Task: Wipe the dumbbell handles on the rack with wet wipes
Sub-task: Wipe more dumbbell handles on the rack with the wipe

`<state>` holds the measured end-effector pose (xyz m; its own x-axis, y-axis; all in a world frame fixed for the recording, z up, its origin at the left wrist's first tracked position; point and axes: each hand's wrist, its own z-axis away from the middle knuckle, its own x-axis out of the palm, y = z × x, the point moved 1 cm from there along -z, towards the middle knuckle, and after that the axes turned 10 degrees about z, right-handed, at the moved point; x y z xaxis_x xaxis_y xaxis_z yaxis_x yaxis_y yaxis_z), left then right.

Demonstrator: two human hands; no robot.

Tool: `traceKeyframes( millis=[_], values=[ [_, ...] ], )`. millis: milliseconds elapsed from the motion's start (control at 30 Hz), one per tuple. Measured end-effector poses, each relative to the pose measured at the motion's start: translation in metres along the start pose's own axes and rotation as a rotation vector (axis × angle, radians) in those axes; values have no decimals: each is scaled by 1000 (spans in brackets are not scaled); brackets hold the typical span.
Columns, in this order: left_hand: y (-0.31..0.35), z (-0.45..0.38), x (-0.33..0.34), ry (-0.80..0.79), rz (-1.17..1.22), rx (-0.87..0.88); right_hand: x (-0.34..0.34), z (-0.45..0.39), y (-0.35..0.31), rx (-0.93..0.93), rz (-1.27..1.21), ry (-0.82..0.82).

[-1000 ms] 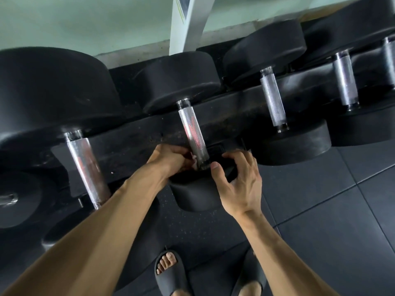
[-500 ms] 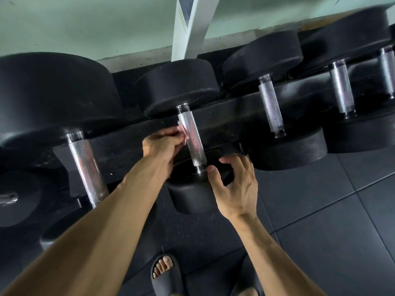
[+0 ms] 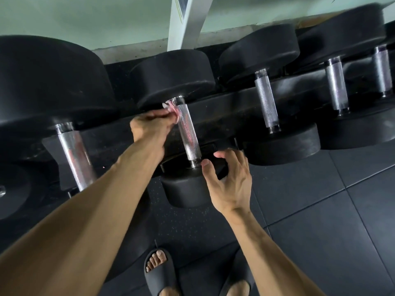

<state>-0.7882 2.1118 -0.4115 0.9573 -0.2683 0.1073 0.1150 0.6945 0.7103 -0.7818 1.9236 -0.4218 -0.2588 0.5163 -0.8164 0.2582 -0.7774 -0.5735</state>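
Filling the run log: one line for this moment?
left hand: wet wipe at handle top | right hand: open near lower head

Small crumpled wet wipe, white with a pink tint, pressed against the upper end of a knurled silver metal dumbbell handle, just under the far black round rubber head. Pinched there by the left hand. Handle tilted, running from the far head down to the near black rubber head, shiny with reddish reflections. Lying across a long black rack, among a row of similar dumbbells: one smooth chrome handle to the left, three knurled handles to the right, all leaning the same way.
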Motion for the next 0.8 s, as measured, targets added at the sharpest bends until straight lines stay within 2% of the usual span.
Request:
traceKeyframes(
  millis=[100,167,267,333,500,600,667,733,800],
  values=[
    [-22,22,-18,-93,-131,-59,0,0,0,-14,-2,38],
    [-26,27,-21,-125,-108,-54,0,0,-1,-22,-2,47],
    [-5,4,-4,-48,-43,43,1,0,1,-8,-4,20],
    [3,-10,4,-16,57,48,1,-1,1,-2,-5,4],
    [-23,19,-15,-90,-105,13,0,-1,2,-30,-9,30],
    [-15,11,-6,-67,-46,72,1,-1,2,-21,-10,32],
    [-3,1,9,7,96,102,2,-1,3,-19,-17,30],
    [-1,5,18,13,211,91,3,-2,4,-22,-15,24],
    [-10,19,13,-46,119,94,2,-2,5,-35,-16,32]
  ],
)
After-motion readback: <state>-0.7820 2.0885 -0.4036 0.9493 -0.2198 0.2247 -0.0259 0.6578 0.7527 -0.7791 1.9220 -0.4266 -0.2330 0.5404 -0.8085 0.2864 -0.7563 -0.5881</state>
